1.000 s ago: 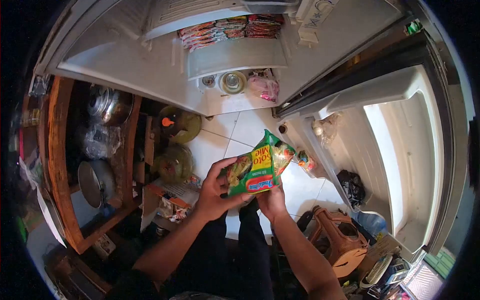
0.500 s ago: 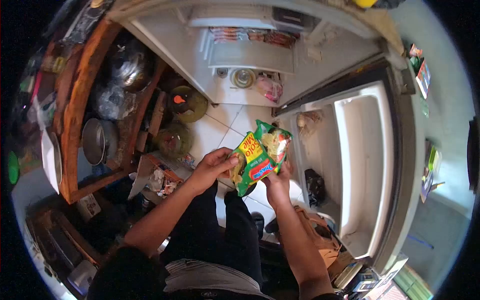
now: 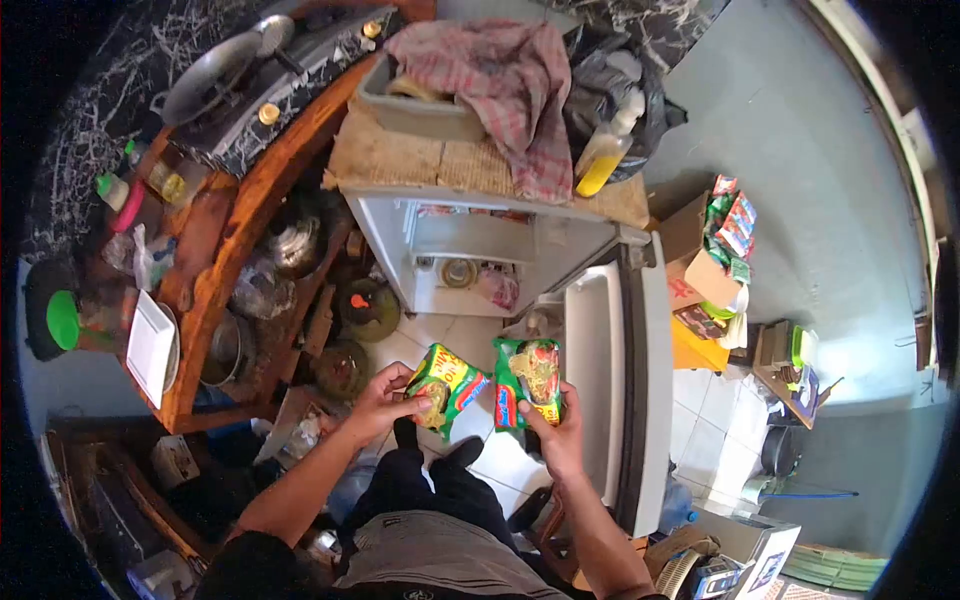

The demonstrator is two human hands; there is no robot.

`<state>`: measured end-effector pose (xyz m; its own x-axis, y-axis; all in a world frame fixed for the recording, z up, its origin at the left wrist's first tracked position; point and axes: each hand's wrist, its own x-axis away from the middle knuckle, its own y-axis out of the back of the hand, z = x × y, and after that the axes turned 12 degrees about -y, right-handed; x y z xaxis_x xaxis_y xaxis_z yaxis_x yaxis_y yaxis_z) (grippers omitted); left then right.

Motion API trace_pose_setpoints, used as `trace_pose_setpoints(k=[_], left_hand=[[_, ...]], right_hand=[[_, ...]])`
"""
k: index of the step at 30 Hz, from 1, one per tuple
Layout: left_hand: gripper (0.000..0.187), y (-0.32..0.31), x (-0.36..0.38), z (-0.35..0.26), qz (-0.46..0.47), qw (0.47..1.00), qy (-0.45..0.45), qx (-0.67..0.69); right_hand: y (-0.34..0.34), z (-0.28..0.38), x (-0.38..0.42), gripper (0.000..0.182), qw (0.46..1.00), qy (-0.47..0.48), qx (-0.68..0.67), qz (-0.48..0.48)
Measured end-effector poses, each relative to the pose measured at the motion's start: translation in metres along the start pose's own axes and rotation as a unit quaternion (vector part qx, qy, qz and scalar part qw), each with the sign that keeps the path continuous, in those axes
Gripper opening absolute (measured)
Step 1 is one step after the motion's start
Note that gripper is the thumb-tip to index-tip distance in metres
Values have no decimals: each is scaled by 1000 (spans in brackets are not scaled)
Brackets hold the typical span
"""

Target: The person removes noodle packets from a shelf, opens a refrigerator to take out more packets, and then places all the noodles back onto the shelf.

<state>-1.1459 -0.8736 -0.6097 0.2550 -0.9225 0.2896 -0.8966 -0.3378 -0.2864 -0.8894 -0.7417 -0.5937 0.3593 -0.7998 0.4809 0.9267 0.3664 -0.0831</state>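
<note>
My left hand is closed on a green and yellow instant noodle packet, thumb on its front. A second instant noodle packet, also green with a picture of noodles, is gripped in my right hand. The two packets are side by side with a narrow gap between them, above the tiled floor. Just beyond them stands a small open fridge, with a glass bowl and a pink plastic bag inside. Its open door is close to my right hand.
On top of the fridge are a checked cloth, a grey basin and a bottle of yellow liquid. To the left, a wooden counter carries a stove with a wok. A cardboard box stands at right.
The packets, overlapping before, are now apart, one in each hand. My view has lifted and drawn back, so the fridge top and the stove show.
</note>
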Motion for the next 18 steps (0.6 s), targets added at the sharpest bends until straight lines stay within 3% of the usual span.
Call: trace_pose_setpoints(k=[2,3,7,10,18], left_hand=[[44,7,4,-15,-5,1000,-17,15],[63,4,8,-33,-3,999,-38,-10],[78,20,8,-46,32,995,-96,11],[77,24,7,-68,34,991,-89,89],[77,17,-3,-121,73,984,-135,95]], right_hand=[[-9,24,17,51,1000,-29,-2,12],[-14,35,24,52,1000,-1,-16,20],[-7,69,44,50,996,46,65,34],[-3,85,59,50,994,78,57,52],[-25,94,69,51,994,107,-13,-8]])
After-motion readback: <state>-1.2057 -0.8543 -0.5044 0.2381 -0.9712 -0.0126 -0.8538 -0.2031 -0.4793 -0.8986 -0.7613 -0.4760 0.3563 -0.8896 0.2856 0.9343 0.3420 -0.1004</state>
